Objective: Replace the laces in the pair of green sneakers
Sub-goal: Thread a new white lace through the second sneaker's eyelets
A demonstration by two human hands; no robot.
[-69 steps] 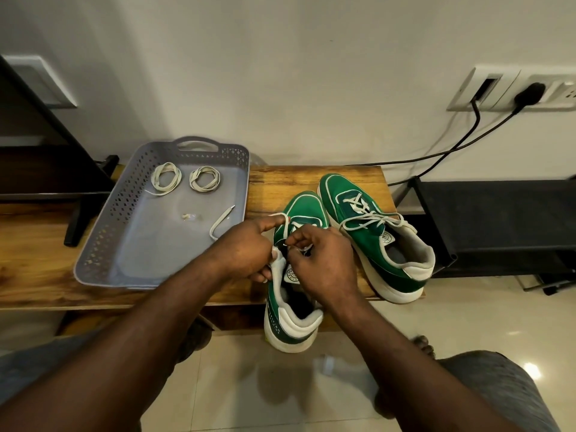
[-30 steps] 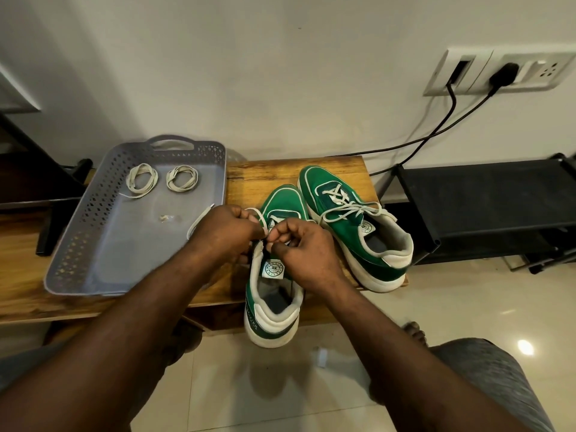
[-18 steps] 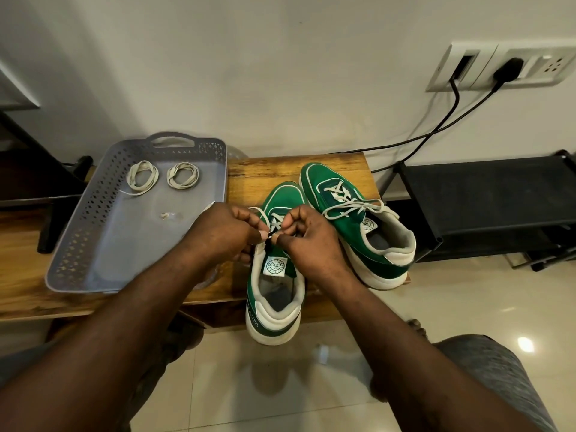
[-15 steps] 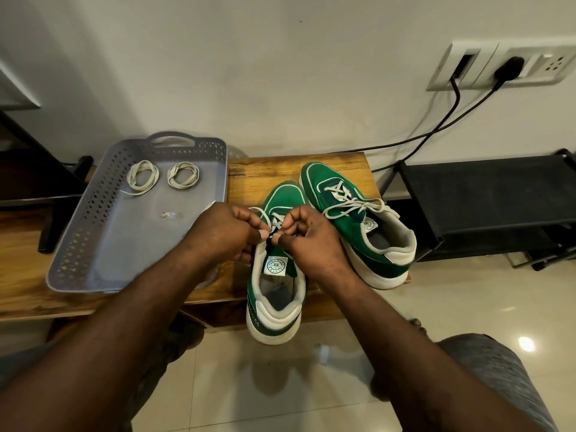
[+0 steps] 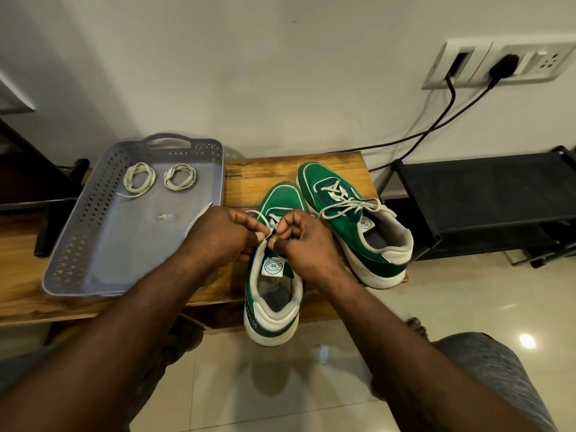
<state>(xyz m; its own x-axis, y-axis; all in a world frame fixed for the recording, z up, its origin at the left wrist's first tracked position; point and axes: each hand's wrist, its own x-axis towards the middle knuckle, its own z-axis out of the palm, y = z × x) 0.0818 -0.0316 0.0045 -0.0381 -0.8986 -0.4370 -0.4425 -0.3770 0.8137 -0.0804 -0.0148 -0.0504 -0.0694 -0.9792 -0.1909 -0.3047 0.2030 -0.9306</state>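
My left fingers (image 5: 244, 222) and my right fingers (image 5: 293, 221) are curled tight. Both pinch the white lace (image 5: 271, 225) right between them. The lace is on the near green sneaker (image 5: 280, 198). That sneaker lies on the tabletop (image 5: 258, 169), with its heel poking over the edge. The other green sneaker (image 5: 349, 241) is just beside it on the right, laced up. On my left, a gray tray (image 5: 124, 244) holds two rolled-up laces (image 5: 139, 179).

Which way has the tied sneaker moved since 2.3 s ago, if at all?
No. The tied sneaker still has its heel at the right front corner of the wooden bench; only the camera shifted.
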